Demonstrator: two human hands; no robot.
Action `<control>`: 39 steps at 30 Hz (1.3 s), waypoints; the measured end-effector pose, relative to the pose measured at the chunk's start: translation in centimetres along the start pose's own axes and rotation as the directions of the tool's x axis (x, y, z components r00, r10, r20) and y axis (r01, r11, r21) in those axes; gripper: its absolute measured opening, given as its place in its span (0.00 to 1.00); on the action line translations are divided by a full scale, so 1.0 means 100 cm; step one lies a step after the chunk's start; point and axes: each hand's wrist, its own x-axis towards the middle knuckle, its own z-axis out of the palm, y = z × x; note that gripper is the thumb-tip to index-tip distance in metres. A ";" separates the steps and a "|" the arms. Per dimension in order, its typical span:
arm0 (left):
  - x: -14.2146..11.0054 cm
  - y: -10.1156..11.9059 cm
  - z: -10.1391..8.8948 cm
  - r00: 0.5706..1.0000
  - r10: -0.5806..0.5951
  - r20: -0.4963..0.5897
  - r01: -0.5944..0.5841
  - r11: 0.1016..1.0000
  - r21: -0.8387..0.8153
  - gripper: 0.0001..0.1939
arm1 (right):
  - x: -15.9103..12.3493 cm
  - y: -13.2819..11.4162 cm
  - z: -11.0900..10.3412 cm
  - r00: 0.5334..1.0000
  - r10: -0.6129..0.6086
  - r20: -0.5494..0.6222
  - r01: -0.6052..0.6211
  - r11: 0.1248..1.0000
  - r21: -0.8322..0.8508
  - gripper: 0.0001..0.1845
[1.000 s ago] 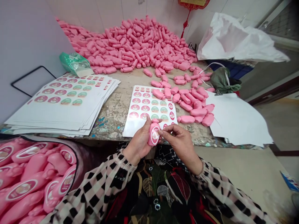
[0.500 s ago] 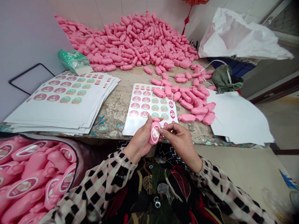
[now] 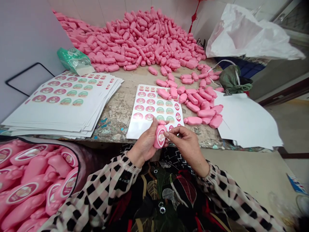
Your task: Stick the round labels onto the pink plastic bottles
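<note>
My left hand [image 3: 144,145] is wrapped round a small pink bottle [image 3: 159,137] with an oval label on its front, held just over the table's near edge. My right hand [image 3: 185,145] is beside it, its fingertips pinched against the bottle's right side at the label. Right behind the bottle lies a sticker sheet [image 3: 154,109] with rows of pink and green round labels. Several loose pink bottles [image 3: 198,103] lie to the right of the sheet.
A large heap of pink bottles [image 3: 145,38] fills the back of the table. A stack of sticker sheets [image 3: 65,103] lies at the left, with a green packet [image 3: 74,61] behind it. Labelled bottles fill a container [image 3: 31,180] at lower left. White backing paper [image 3: 243,119] and a white bag [image 3: 248,35] are at right.
Both hands stay on the bottle; the right fingertips shift slightly along the label's edge. The view has tilted down a little.
</note>
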 end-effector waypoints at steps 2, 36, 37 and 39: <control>-0.001 0.001 -0.003 0.999 -0.032 0.021 0.031 0.999 0.036 0.26 | 0.000 0.000 -0.001 1.000 -0.012 -0.008 0.012 0.999 -0.033 0.10; -0.009 0.001 -0.007 0.982 -0.138 0.132 0.108 0.972 0.210 0.24 | 0.009 0.009 -0.031 0.992 -0.127 -0.002 0.122 0.958 -0.259 0.11; -0.009 -0.001 -0.007 0.982 -0.138 0.131 0.108 0.972 0.211 0.25 | 0.008 0.011 -0.029 0.998 -0.060 0.007 0.060 0.988 -0.143 0.12; -0.009 -0.004 -0.005 0.980 -0.138 0.142 0.106 0.972 0.211 0.26 | 0.004 0.014 -0.023 0.997 0.056 0.054 -0.060 0.996 0.070 0.13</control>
